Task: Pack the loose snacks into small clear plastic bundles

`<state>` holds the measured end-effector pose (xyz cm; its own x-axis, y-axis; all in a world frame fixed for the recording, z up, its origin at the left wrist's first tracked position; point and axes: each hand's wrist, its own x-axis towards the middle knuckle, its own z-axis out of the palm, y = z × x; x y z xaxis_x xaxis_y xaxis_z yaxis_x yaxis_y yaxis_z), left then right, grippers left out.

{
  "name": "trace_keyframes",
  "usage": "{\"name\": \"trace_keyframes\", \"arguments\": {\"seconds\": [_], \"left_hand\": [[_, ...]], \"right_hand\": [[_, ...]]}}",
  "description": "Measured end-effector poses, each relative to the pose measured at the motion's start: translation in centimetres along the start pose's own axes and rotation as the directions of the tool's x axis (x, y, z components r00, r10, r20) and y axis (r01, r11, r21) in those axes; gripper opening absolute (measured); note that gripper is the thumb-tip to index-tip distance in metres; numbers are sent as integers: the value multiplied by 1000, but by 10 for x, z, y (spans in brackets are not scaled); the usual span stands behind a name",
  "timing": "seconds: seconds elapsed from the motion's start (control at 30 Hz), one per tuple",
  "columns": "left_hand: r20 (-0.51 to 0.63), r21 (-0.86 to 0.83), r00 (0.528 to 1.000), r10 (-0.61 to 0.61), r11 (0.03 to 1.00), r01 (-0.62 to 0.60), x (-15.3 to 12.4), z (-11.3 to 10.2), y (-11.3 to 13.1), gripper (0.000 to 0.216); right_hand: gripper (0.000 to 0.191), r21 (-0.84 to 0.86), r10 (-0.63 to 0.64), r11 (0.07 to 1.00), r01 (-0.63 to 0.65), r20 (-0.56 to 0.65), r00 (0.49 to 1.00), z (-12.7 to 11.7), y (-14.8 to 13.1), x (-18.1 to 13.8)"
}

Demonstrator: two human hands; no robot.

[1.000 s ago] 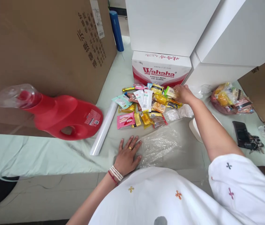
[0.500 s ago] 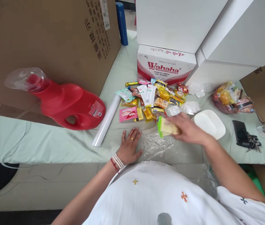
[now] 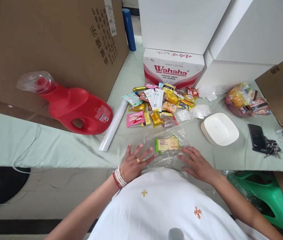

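Note:
A green-edged cracker packet [image 3: 167, 144] lies on a sheet of clear plastic film [image 3: 167, 160] at the near edge of the cloth-covered table [image 3: 43, 150]. My left hand [image 3: 133, 163] lies flat on the film's left side, fingers spread, a ring on one finger and bead bracelets at the wrist. My right hand [image 3: 196, 163] rests flat on the film's right side, fingers apart, holding nothing. The packet sits between the two hands, a little farther out. A pile of several snack packets [image 3: 160, 103] lies beyond it.
A red detergent jug [image 3: 73, 108] lies on its side at left beside a roll of film [image 3: 113, 125]. A white dish [image 3: 220, 129], a phone [image 3: 256, 136] with keys and a bag of snacks [image 3: 246, 100] are at right. Cardboard and white boxes, including a Wahaha box [image 3: 172, 68], line the back.
My right hand took the cracker packet from the pile, carried it toward me, set it on the film and let go. It now lies flat. My left hand stayed on the film.

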<state>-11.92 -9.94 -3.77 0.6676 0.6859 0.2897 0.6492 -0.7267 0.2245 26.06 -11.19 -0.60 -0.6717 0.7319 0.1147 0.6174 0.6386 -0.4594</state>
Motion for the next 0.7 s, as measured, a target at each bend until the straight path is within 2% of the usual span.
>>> {"name": "trace_keyframes", "arguments": {"seconds": [0.07,0.13,0.17,0.23,0.27,0.33,0.37,0.4,0.43,0.47,0.53,0.57,0.6,0.63,0.7], "left_hand": [[138,-146,983,117,984,-97,4,0,0,71],[251,-272,953,169,957,-98,10,-1,-4,69],[277,-305,947,164,949,-75,14,0,-6,70],[260,-315,961,94,949,-7,19,1,-7,69],[230,-307,972,44,951,30,22,2,-7,62],[146,-290,986,-78,950,118,28,8,-4,34],[101,-284,983,-153,943,176,32,11,-2,27],[59,-277,968,-244,928,250,36,15,0,29],[17,-264,935,-355,900,347,40,18,2,34],[-21,-240,878,-478,855,460,44,22,3,37],[-76,-169,716,-694,717,676,51,27,3,33],[-91,-133,642,-761,648,750,53,29,2,27],[-100,-109,590,-801,598,794,56,31,2,20],[-107,-103,562,-820,571,814,58,31,1,18],[-120,-140,555,-823,568,811,62,32,0,36]], "right_hand": [[25,54,18,998,-14,-88,996,9,3,-4],[22,205,71,978,-46,-119,990,7,8,7],[21,290,114,953,-82,-97,989,1,12,17],[25,426,225,882,-204,1,974,-13,21,40],[29,468,281,839,-278,67,958,-19,27,52],[36,511,387,747,-425,186,903,-26,40,74],[38,518,437,698,-493,237,868,-26,46,83],[39,512,476,657,-553,286,832,-25,53,91],[38,482,508,635,-604,328,796,-24,59,97],[35,422,536,639,-643,355,766,-23,64,101],[25,196,587,716,-670,350,730,-24,70,107],[22,52,608,758,-651,307,732,-26,70,111],[21,-82,615,784,-615,237,752,-30,69,115],[22,-186,594,803,-566,161,789,-34,66,120],[29,-291,464,855,-429,61,884,-38,57,136]]}}
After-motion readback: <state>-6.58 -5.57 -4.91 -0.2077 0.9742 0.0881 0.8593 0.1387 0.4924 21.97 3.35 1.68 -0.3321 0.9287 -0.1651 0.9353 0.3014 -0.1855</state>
